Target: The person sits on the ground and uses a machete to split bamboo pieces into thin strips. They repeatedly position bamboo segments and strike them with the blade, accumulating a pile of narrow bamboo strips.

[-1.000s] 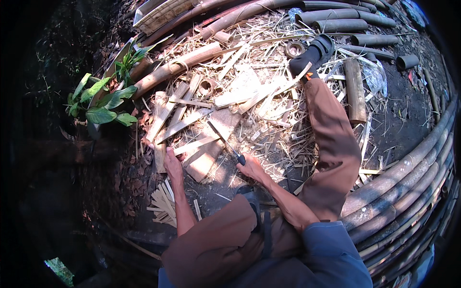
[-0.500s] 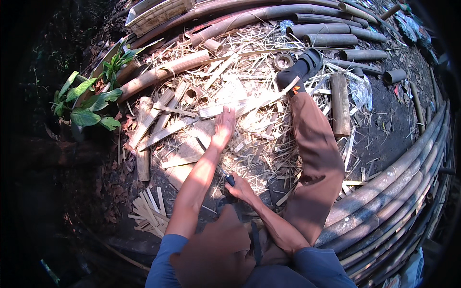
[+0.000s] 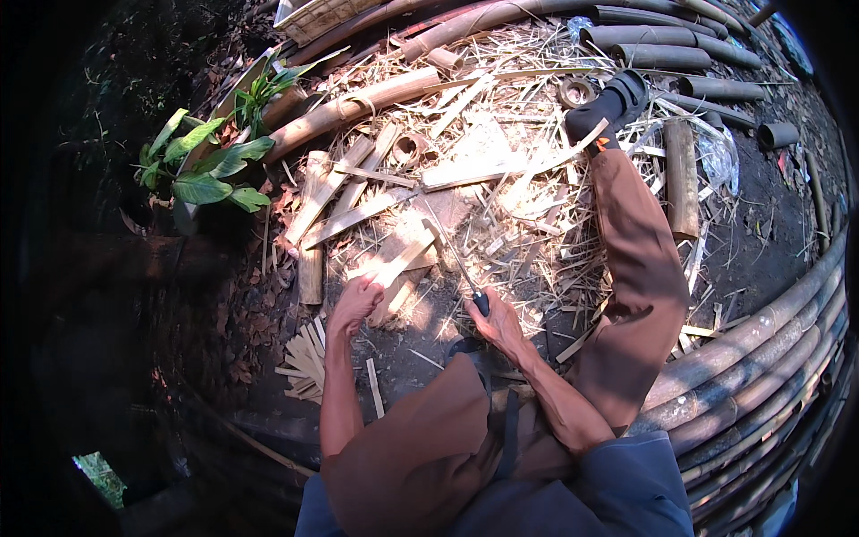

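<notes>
My left hand (image 3: 356, 302) is closed round the near end of a short, pale bamboo slat (image 3: 404, 258), whose far end points away and to the right. In my right hand (image 3: 499, 324) is the dark handle of a knife (image 3: 463, 268). Its long, thin blade slants away to the left, with the tip beyond the slat's far end. Blade and slat lie close together there; whether they touch I cannot tell. Under the slat is a flat, light wooden block (image 3: 394, 240). Left of my left forearm lies a fanned pile of split bamboo strips (image 3: 307, 362).
Shavings (image 3: 537, 215) litter the ground ahead. Long bamboo poles (image 3: 734, 358) are stacked at the right, and a thick bamboo piece (image 3: 682, 179) lies beside my outstretched leg (image 3: 640, 242). A leafy plant (image 3: 206, 166) and a bamboo length (image 3: 358, 107) are at the far left.
My left hand has drawn back toward me from the bright bamboo piece and now grips a slat. The knife in my right hand, earlier partly behind my left forearm, now shows fully. The view has shifted.
</notes>
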A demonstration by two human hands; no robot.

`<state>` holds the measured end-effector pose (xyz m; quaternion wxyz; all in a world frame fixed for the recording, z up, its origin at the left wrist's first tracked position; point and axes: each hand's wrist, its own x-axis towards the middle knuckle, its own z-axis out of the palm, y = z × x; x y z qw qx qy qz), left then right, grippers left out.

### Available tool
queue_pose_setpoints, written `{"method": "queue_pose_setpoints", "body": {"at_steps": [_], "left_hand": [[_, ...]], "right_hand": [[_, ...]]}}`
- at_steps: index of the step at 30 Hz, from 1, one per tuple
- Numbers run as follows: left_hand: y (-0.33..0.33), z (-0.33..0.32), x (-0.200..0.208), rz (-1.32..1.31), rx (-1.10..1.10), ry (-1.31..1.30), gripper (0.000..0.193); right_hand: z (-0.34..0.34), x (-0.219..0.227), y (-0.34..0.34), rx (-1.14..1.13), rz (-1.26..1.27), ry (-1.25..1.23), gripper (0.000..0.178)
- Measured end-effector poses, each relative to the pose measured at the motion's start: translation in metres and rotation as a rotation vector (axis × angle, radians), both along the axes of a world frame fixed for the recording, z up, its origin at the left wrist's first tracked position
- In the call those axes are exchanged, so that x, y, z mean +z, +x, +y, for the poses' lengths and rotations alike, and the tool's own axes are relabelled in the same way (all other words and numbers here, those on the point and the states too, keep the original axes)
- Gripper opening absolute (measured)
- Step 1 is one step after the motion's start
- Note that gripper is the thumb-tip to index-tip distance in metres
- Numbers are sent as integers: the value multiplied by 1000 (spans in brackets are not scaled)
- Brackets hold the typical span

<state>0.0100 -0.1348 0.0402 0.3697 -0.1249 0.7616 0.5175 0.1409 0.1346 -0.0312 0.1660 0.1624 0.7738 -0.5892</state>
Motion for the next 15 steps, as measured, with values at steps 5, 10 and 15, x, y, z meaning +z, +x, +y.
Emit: {"method": "queue_pose_setpoints", "body": {"at_steps": [5, 10, 15], "left_hand": [[0, 3, -9, 261, 282, -72, 20], [11, 22, -20, 393, 575, -56, 37], [10, 43, -30, 643, 482, -308, 48]], "right_hand": [[-12, -21, 0, 56, 42, 78, 45], [-24, 6, -4, 120, 32, 23, 41], [-38, 25, -7, 281, 158, 88, 43]]}}
